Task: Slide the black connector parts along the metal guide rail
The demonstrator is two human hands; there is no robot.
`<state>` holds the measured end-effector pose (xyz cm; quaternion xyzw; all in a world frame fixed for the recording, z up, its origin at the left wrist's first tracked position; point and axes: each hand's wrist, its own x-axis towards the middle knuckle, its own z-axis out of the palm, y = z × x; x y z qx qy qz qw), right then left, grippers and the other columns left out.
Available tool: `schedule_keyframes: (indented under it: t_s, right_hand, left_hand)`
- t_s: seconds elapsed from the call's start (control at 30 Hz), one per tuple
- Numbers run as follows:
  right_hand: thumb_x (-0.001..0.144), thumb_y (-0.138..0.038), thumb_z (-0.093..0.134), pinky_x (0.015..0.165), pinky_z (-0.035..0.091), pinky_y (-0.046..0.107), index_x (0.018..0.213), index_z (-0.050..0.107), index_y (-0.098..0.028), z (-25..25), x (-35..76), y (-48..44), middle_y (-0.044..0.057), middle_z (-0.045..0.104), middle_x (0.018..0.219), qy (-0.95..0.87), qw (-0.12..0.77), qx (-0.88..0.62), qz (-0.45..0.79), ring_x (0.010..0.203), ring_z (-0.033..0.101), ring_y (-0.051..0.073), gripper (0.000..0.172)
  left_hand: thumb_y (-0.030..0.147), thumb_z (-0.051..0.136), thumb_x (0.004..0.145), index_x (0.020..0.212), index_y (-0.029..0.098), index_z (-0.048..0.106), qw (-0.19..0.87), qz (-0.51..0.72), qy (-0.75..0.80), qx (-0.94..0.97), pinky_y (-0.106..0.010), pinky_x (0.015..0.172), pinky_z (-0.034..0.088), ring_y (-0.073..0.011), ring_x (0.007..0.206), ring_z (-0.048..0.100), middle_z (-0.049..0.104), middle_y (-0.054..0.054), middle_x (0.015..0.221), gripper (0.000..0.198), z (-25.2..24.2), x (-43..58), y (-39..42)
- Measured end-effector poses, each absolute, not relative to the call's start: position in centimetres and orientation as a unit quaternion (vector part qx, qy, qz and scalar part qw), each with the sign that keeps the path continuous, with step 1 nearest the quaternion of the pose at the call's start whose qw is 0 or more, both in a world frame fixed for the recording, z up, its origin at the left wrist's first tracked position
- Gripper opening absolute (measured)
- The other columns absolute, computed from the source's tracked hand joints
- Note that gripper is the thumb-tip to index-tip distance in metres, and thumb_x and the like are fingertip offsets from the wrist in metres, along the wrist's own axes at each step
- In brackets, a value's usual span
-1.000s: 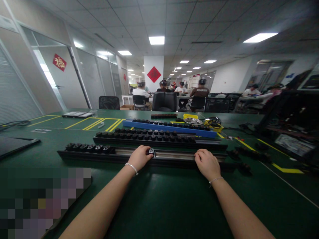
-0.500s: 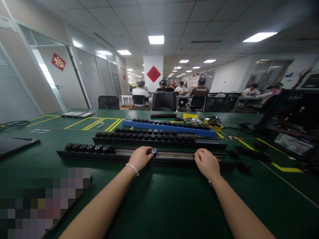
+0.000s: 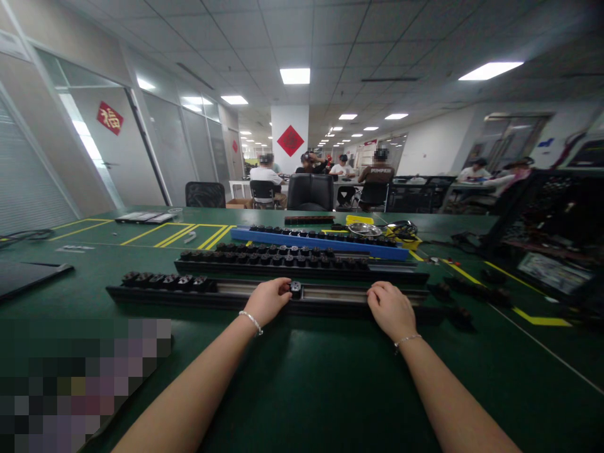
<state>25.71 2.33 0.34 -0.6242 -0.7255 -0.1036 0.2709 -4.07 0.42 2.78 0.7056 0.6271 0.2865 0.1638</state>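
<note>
A long black rail [image 3: 165,298] lies across the green table in front of me. My left hand [image 3: 270,299] has its fingers curled and pressed together at the left side of a small black socket-like block [image 3: 295,289], which sits in the rail's channel. My right hand [image 3: 389,307] is closed at the right part of the same rail, fingers bent over its edge; their tips are partly hidden. Several similar black blocks [image 3: 165,280] stand in a row at the rail's left end. Between my hands runs a bare metal strip of the channel [image 3: 335,294].
Behind lie another black rail with rows of blocks [image 3: 274,259] and a blue rail [image 3: 325,243] filled likewise. Loose black parts [image 3: 460,318] and a dark equipment frame [image 3: 557,239] stand right. A metal dish [image 3: 365,229] lies farther back. People sit at distant tables.
The small block has shifted slightly to the right along the channel, and my left hand has moved very little with it. My right hand stays in place.
</note>
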Motion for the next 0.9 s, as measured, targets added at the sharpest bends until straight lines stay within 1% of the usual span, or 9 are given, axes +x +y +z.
schedule_keyframes:
  t_s: [0.27,0.57,0.7,0.9]
  right_hand:
    - [0.083,-0.025,0.038,0.069,0.034,0.029,0.076,0.065,-0.021,0.40,25.66,2.27,0.004,0.062,0.100,-0.723,0.268,-0.628,-0.105,0.086,0.053,0.016,0.029]
    - [0.082,-0.024,0.039,0.071,0.034,0.030,0.074,0.064,-0.020,0.28,25.60,2.43,0.004,0.063,0.094,-0.725,0.282,-0.618,-0.112,0.083,0.053,0.016,0.027]
    - [0.082,-0.023,0.039,0.073,0.035,0.031,0.075,0.063,-0.020,0.35,25.59,2.42,0.004,0.063,0.093,-0.726,0.284,-0.616,-0.117,0.084,0.054,0.016,0.025]
    - [0.082,-0.021,0.039,0.077,0.036,0.031,0.076,0.063,-0.020,0.52,24.82,2.25,0.004,0.065,0.092,-0.735,0.293,-0.600,-0.116,0.088,0.054,0.017,0.025]
  left_hand:
    - [0.021,0.058,0.074,0.101,0.022,0.060,0.185,0.306,0.601,0.715,-0.024,0.085,0.047,-0.0139,0.091,0.063,0.069,-0.001,0.097,0.027,2.64,-3.95,0.25]
    - [0.022,0.058,0.074,0.102,0.021,0.060,0.189,0.298,0.570,0.742,-0.025,0.079,0.048,-0.0140,0.086,0.064,0.069,-0.001,0.094,0.028,2.67,-3.62,-0.03]
    - [0.022,0.058,0.073,0.102,0.021,0.059,0.193,0.295,0.569,0.743,-0.025,0.081,0.048,-0.0144,0.087,0.063,0.069,-0.001,0.094,0.029,2.76,-3.59,-0.14]
    - [0.022,0.057,0.074,0.103,0.024,0.056,0.210,0.292,0.549,0.754,-0.026,0.088,0.046,-0.0143,0.096,0.062,0.066,-0.001,0.103,0.029,2.38,-3.67,-0.07]
